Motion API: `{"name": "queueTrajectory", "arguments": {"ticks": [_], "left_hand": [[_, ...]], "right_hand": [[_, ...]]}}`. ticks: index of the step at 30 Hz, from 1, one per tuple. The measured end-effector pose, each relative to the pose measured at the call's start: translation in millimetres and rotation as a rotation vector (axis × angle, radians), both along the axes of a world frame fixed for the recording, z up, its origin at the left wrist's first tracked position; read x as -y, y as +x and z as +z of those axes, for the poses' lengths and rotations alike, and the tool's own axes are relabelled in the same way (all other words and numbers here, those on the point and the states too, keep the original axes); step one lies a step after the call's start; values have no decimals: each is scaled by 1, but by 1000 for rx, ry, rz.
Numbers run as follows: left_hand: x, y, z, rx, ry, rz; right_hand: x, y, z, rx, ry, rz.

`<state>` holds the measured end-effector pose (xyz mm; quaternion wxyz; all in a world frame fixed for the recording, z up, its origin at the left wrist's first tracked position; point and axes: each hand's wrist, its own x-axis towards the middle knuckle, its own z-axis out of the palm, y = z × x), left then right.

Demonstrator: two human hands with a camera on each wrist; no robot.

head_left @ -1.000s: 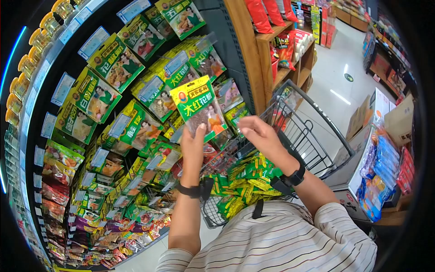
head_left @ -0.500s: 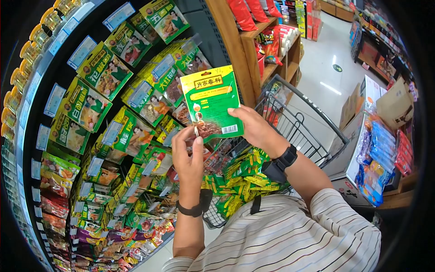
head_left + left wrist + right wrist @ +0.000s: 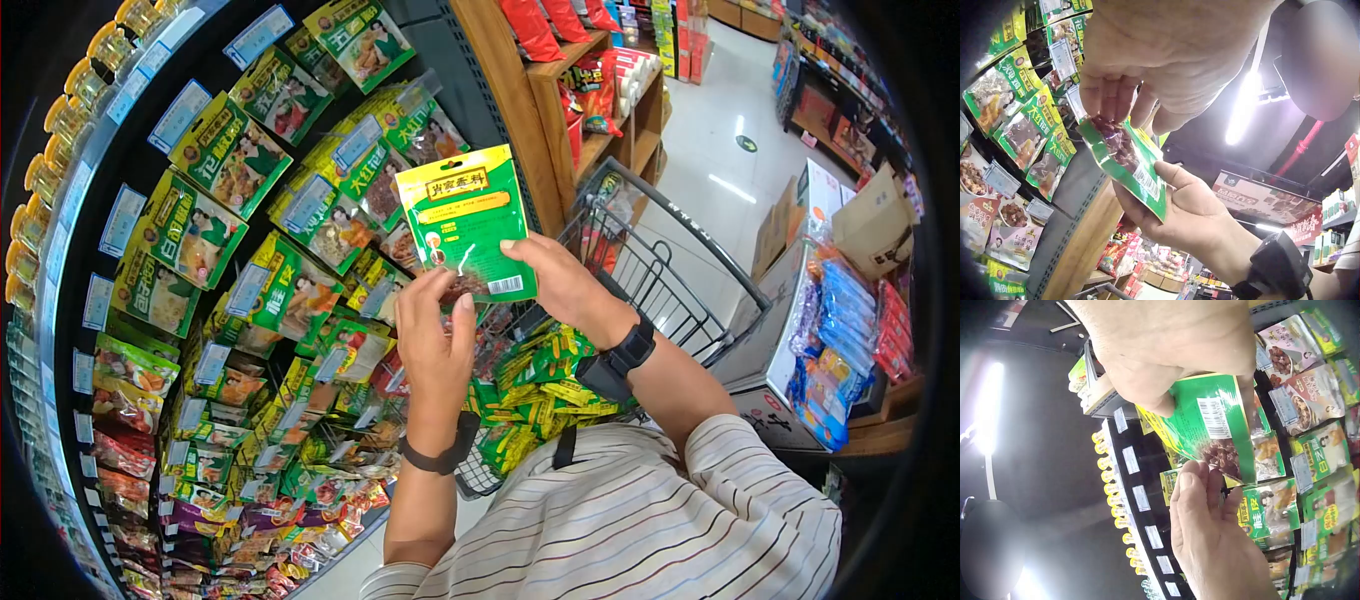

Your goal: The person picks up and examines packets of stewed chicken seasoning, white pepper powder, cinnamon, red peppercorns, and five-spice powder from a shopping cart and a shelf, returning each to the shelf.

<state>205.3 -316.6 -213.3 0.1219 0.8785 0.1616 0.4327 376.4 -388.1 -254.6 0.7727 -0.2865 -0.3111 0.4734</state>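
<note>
A green and yellow spice packet is held up with its printed back and barcode towards me. My right hand pinches its right edge, the thumb lying on the back and the fingers behind. At the lower left of the packet is my left hand, its fingertips against the see-through window and its thumb standing apart. Dark reddish-brown pieces show through that window in the right wrist view, just above the left fingertips. From the left wrist, the packet appears tilted, with its lower edge towards the camera.
Hanging spice packets fill the rack on the left, with price tags between them. A shopping cart stands ahead to the right, and a heap of small green and yellow packets lies close to my body. Wooden shelves border the aisle.
The packet has been turned from its front to its back. The right hand, earlier free beside it, now grips its right edge, while the left hand has loosened its grip and shifted slightly right.
</note>
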Motion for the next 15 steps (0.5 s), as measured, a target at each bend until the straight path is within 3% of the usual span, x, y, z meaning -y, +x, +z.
{"name": "queueTrajectory", "arguments": {"ticks": [4, 6, 9, 11, 15], "left_hand": [[-3, 9, -6, -30, -145, -16], [-8, 12, -12, -48, -349, -70], [-10, 19, -12, 86, -728, -369], [-13, 19, -11, 77, -784, -349], [-35, 24, -31, 86, -912, -216]], "right_hand": [[0, 0, -4, 90, -72, -33], [3, -8, 4, 351, -6, -98], [1, -13, -2, 774, 32, -268], [3, -11, -3, 1034, 28, -382], [-1, -14, -16, 1111, -3, -423]]}}
